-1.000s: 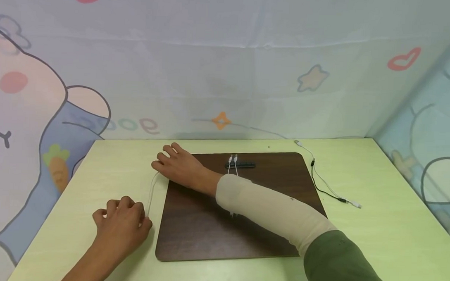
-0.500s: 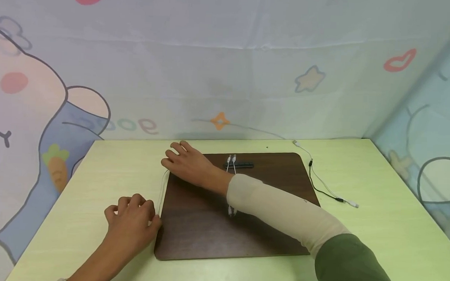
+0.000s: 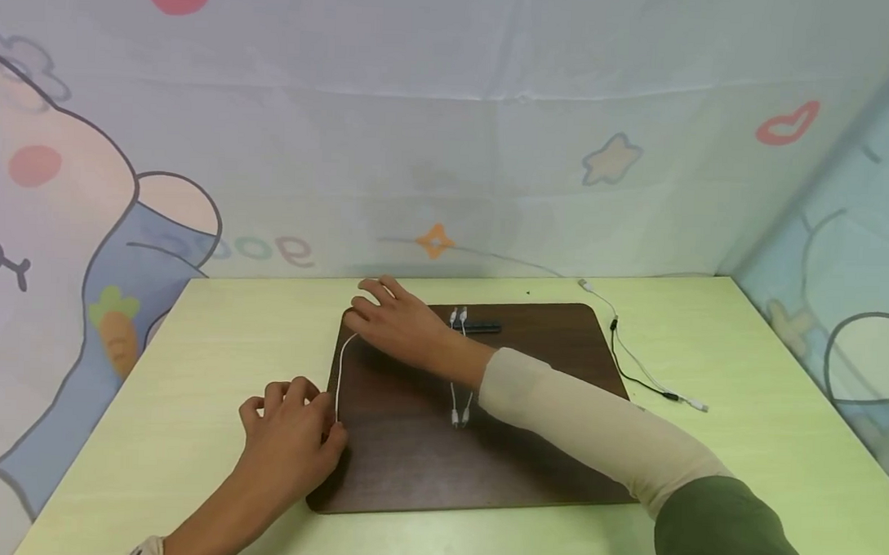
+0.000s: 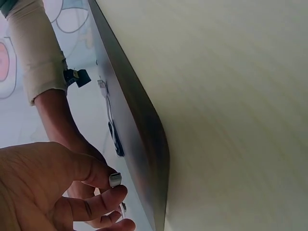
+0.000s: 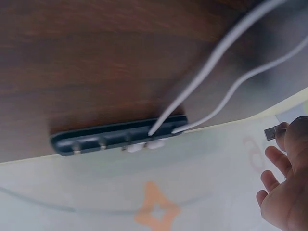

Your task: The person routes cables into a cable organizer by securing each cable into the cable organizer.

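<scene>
A white USB cable (image 3: 340, 372) is strung between my two hands over the left side of a dark brown board (image 3: 401, 464). My left hand (image 3: 288, 431) pinches its near end; a metal plug (image 4: 115, 179) shows between thumb and forefinger in the left wrist view. The far end is in my right hand (image 3: 395, 325), above the board's back left corner, with a plug (image 5: 270, 134) sticking out past the fingertips. To the right of that hand, a dark cable holder (image 5: 91, 138) sits near the board's back edge. Two white cables (image 5: 207, 72) run through neighbouring slots of it.
At the right of the pale table (image 3: 762, 452) lie a white cable (image 3: 636, 362) and a black cable (image 3: 625, 369), crossing each other. Plugs (image 3: 460, 417) of the two seated cables rest mid-board. A printed cloth (image 3: 450, 131) hangs behind the table.
Both hands have moved right with the white USB cable, from beside the board to over its left part. The seated cables' lower plugs, partly hidden by the right sleeve before, now show.
</scene>
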The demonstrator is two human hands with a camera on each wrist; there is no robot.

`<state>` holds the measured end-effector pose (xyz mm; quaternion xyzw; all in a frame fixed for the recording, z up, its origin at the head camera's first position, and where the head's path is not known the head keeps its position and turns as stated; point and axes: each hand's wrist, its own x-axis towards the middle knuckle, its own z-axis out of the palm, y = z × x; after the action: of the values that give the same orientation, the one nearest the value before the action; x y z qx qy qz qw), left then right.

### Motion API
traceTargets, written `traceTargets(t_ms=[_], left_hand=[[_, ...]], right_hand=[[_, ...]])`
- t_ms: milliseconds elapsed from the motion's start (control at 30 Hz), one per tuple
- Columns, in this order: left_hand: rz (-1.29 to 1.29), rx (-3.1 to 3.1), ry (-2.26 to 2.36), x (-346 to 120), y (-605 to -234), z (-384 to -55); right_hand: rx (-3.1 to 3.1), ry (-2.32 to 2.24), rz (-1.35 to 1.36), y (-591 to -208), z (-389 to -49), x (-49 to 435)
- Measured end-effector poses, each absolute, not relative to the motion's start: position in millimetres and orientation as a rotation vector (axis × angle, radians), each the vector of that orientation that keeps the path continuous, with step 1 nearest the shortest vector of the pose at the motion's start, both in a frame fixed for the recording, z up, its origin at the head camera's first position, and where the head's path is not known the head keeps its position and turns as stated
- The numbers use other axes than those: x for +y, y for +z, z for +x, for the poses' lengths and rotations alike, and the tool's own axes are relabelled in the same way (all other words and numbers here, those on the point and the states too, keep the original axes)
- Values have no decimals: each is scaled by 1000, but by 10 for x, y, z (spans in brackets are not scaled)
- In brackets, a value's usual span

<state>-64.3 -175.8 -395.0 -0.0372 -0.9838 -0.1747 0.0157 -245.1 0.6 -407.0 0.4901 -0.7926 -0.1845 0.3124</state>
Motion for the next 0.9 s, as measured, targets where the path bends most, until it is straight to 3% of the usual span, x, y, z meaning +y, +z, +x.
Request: traceTargets(t_ms=[900], left_hand=[[-304, -3004, -496, -1303, -3906, -710]], right_hand=[[-2141, -420, 1274, -4067, -2556, 653]])
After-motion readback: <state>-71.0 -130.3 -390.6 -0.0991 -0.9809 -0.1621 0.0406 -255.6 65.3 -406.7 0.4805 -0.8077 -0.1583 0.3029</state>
